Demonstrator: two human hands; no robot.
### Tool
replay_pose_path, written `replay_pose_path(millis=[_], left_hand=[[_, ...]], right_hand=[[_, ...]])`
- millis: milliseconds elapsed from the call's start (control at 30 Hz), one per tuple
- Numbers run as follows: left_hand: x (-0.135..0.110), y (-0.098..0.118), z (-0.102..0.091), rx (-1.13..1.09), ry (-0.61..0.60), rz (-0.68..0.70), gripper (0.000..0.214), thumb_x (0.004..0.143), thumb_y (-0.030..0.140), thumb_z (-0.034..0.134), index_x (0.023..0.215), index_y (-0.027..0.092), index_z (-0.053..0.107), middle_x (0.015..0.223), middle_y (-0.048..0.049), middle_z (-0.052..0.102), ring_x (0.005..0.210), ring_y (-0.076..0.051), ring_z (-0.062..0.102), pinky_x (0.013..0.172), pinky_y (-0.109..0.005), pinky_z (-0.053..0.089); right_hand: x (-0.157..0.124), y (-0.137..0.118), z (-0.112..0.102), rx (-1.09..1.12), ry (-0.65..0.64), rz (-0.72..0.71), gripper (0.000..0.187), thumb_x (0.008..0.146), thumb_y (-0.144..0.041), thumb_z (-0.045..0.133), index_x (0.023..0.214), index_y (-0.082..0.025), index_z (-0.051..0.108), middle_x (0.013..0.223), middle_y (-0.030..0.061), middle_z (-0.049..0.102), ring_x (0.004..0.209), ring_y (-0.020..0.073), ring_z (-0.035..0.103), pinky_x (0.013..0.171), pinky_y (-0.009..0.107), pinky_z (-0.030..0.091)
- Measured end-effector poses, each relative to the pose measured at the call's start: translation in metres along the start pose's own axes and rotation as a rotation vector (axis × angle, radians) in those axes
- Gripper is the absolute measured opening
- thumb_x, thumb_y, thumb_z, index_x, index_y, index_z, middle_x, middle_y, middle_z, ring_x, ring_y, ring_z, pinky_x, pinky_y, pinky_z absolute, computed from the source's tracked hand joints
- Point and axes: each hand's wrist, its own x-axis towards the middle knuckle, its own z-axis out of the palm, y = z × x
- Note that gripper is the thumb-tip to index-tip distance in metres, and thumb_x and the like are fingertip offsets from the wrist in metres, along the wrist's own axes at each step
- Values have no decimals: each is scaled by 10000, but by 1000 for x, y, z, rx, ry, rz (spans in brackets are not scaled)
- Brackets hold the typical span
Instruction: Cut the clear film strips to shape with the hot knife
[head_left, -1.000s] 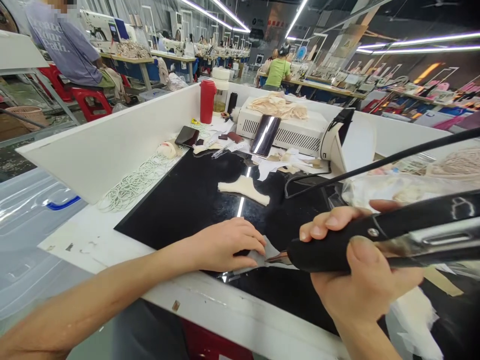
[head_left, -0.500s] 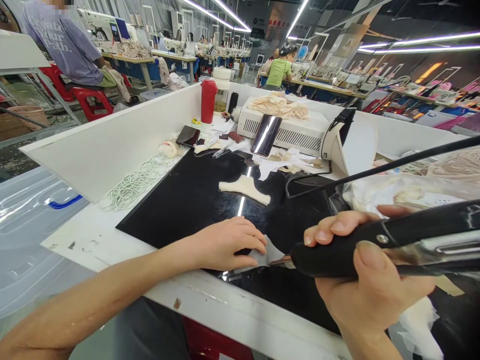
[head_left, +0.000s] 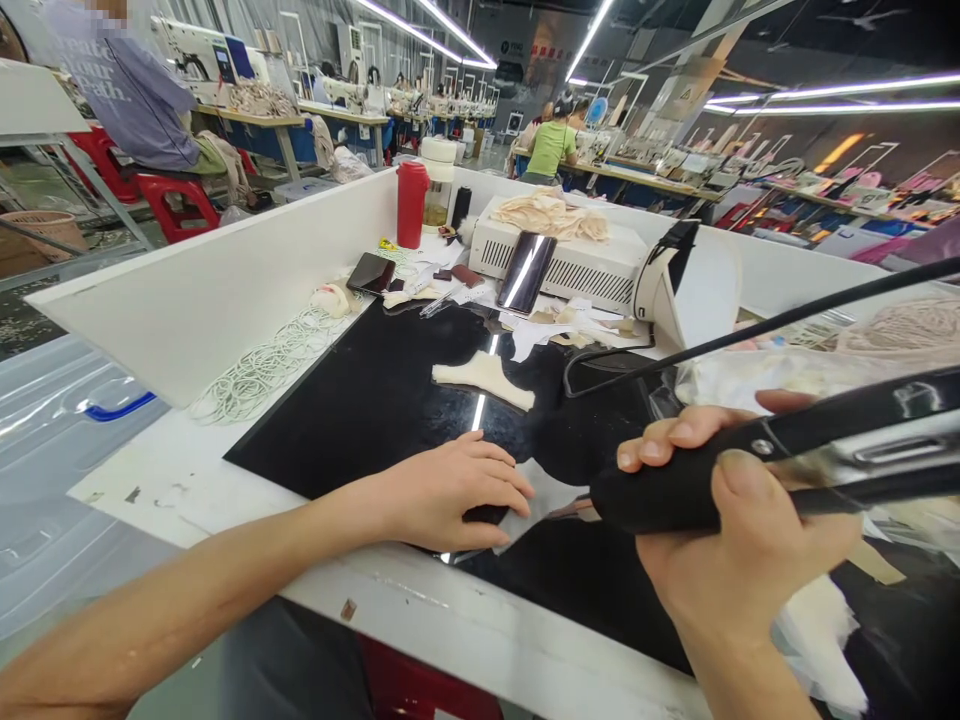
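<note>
My left hand [head_left: 454, 492] lies palm down on the glossy black board [head_left: 337, 400]. Its fingers are apart, and the fingertips rest on a thin, pale grey, translucent piece [head_left: 538, 508]. My right hand [head_left: 742, 530] grips a thick black hand tool [head_left: 667, 490] with a slotted metal part along its side. The tool's narrow metal tip [head_left: 574, 508] points left and meets or overlaps the right side of the grey piece; contact is unclear. Farther up the board lies a cream, curved cut piece [head_left: 484, 380].
A black rod [head_left: 750, 332] with a bent end slants over the board. Behind stand a vented white box [head_left: 562, 265], a phone [head_left: 526, 272], a white cone-shaped shade [head_left: 694, 280] and a red bottle [head_left: 411, 205]. Tangled pale green cord [head_left: 262, 370] lies left, beside a white side panel [head_left: 202, 300].
The grey piece has turned and shows more of its surface right of my left fingers. The tool and its tip have risen slightly in view. The whole scene has shifted a little left.
</note>
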Motion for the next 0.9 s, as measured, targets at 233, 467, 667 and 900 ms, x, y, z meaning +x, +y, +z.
replay_pose_path(millis=[233,467,667,900], left_hand=[[0,1,0,15,9,14,256,904,232,745,1158,253,716,1332,-42,705,1327,-267,568,1223,-504,246],[1,0,1,18,3,29,236,906,233,741,1139,258,713,1332,-41,704,1335,-282,558,1214,-532,250],[1,0,0,5,7,32,250,889,233,762,1135,254,718,1314,-37,711,1307,-279,574,1226,-559,237],[1,0,-2,8,-15,40,243,888,233,770,1124,245,711,1320,-43,707,1324,-285,557,1223,-579,243]], right_hand=[[-13,-3,10,34,-66,3,424,705,-279,857,1059,-279,623,735,-66,639,575,148,574,519,298,543],[-15,-2,12,10,-85,18,432,710,-267,858,1070,-281,621,749,-58,645,584,153,576,537,312,549],[-23,-6,17,71,-85,26,445,701,-325,882,1066,-285,630,739,-58,625,588,146,558,505,277,541],[-24,-6,17,66,-125,46,406,723,-261,858,1060,-277,631,742,-57,637,581,147,580,495,283,537]])
